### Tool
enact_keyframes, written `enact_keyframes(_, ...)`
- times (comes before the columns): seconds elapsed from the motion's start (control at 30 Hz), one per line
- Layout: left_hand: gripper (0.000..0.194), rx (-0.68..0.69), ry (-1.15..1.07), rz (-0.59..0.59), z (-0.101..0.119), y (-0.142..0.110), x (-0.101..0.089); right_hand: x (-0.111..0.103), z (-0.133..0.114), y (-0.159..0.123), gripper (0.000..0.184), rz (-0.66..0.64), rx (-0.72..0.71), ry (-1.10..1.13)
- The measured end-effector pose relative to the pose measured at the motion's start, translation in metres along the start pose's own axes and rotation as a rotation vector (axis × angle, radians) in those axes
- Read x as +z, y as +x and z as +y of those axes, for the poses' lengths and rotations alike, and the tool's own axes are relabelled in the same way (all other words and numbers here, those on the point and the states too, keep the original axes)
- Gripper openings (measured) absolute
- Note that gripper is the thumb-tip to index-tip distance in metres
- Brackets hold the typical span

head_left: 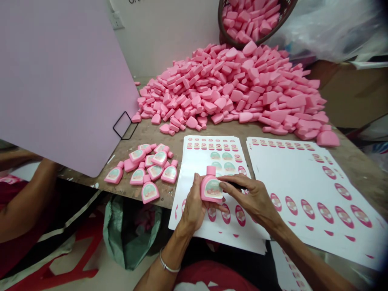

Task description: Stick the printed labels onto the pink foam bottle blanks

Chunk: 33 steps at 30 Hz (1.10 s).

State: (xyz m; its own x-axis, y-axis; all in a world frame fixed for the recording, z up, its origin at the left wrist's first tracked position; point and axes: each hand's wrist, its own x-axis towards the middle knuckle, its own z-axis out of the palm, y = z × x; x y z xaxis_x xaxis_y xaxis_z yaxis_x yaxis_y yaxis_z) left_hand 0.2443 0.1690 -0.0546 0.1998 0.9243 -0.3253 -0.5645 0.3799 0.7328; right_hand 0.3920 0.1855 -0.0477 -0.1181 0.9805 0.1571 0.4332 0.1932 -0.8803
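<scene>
A small pink bottle (pixel 211 171) stands upright in my left hand (pixel 192 208), fingers wrapped around its side and base. On its front is a pale green label (pixel 213 188). My right hand (pixel 256 198) is closed, with thumb and forefinger at the label's right edge. A thin black tool (pixel 240 185) shows between its fingers; its kind cannot be made out. Beneath both hands lies a stack of sticker sheets (pixel 197 161), printed with green labels and pink ovals. Several labelled pink bottles (pixel 150 191) lie in a group to the left.
Unlabelled pink bottles (pixel 218 97) form a large heap at the back, below a tilted brown basket (pixel 221 24). Another sticker-sheet stack (pixel 279 169) lies to the right. A pink panel (pixel 60 81) stands left, near another person's arm (pixel 30 198). A green sack (pixel 118 238) hangs below the table edge.
</scene>
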Motion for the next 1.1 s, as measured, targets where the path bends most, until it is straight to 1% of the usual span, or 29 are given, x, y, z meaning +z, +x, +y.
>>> enact_keyframes(0.17, 0.058, -0.004, -0.007, -0.018, 0.001, -0.001, 0.000, 0.002, 0.001, 0.000, 0.024, 0.012, -0.016, -0.017)
enact_keyframes(0.27, 0.044, 0.043, 0.037, -0.073, 0.001, -0.002, -0.001, 0.002, 0.002, 0.001, 0.024, 0.014, -0.060, -0.064)
enact_keyframes(0.33, 0.038, 0.070, 0.071, -0.117, 0.001, -0.004, -0.003, 0.000, 0.004, 0.001, 0.024, 0.004, -0.137, -0.167)
enact_keyframes(0.4, 0.039, 0.062, 0.070, -0.148, 0.001, -0.005, -0.003, -0.004, 0.006, 0.001, 0.026, 0.026, -0.222, -0.343)
enact_keyframes(0.47, 0.037, 0.039, 0.053, -0.172, 0.001, -0.005, -0.003, -0.007, 0.009, 0.002, 0.031, 0.114, -0.245, -0.514)
enact_keyframes(0.5, 0.036, 0.029, 0.050, -0.184, 0.001, -0.006, -0.003, -0.008, 0.010, 0.003, 0.034, 0.160, -0.228, -0.549)
enact_keyframes(0.53, 0.035, 0.020, 0.051, -0.195, 0.001, -0.006, -0.002, -0.008, 0.011, 0.004, 0.039, 0.178, -0.195, -0.532)
enact_keyframes(0.57, 0.034, 0.011, 0.052, -0.204, 0.001, -0.007, -0.001, -0.008, 0.011, 0.005, 0.045, 0.165, -0.155, -0.468)
enact_keyframes(0.63, 0.032, 0.002, 0.058, -0.214, 0.001, -0.008, 0.001, -0.004, 0.011, 0.008, 0.058, 0.062, -0.063, -0.263)
enact_keyframes(0.67, 0.032, 0.002, 0.066, -0.217, 0.001, -0.008, 0.001, -0.002, 0.010, 0.011, 0.059, 0.009, -0.011, -0.158)
enact_keyframes(0.7, 0.032, 0.005, 0.074, -0.219, 0.002, -0.009, 0.001, 0.001, 0.010, 0.013, 0.058, -0.017, 0.042, -0.074)
enact_keyframes(0.77, 0.034, 0.011, 0.078, -0.215, 0.002, -0.009, -0.001, 0.004, 0.010, 0.016, 0.050, -0.007, 0.130, 0.031)
enact_keyframes(0.83, 0.031, 0.009, 0.061, -0.194, 0.003, -0.009, -0.004, 0.005, 0.011, 0.017, 0.051, 0.001, 0.183, 0.080)
enact_keyframes(0.9, 0.030, 0.010, 0.045, -0.138, 0.003, -0.008, -0.005, 0.005, 0.011, 0.013, 0.060, -0.052, 0.201, 0.104)
enact_keyframes(1.0, 0.043, 0.011, 0.044, 0.015, -0.001, -0.005, -0.001, 0.003, 0.010, 0.003, 0.074, -0.153, 0.215, 0.121)
enact_keyframes(1.1, 0.054, -0.011, 0.113, 0.127, -0.006, -0.004, 0.001, -0.003, 0.011, 0.000, 0.088, -0.174, 0.200, 0.068)
